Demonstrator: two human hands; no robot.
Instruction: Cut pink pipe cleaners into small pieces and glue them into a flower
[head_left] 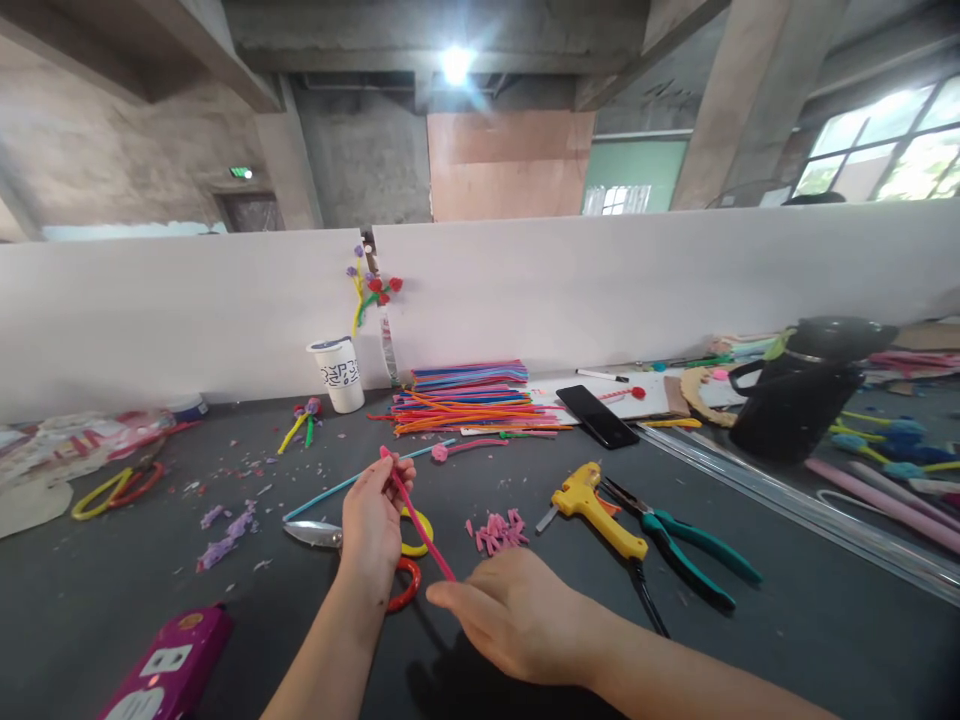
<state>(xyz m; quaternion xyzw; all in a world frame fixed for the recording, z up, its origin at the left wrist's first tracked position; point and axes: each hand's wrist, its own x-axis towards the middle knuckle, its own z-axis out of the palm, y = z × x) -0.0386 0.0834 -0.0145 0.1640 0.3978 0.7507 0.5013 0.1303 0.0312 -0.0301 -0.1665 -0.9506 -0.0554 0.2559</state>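
Note:
A bright pink pipe cleaner slants between my two hands above the dark table. My left hand pinches its upper end, with a short tip poking past the fingers. Its lower end runs into my right hand, whose fingers are closed around it. Beneath my left wrist lies a pair of scissors with one yellow and one red handle, partly hidden. A light blue pipe cleaner rests just beyond the left hand. Cut pink pieces are heaped beyond the right hand.
A yellow glue gun and green-handled pliers lie at the right. Farther back are a phone, bundled pipe cleaners, a paper cup and a black jug. A purple power strip sits front left.

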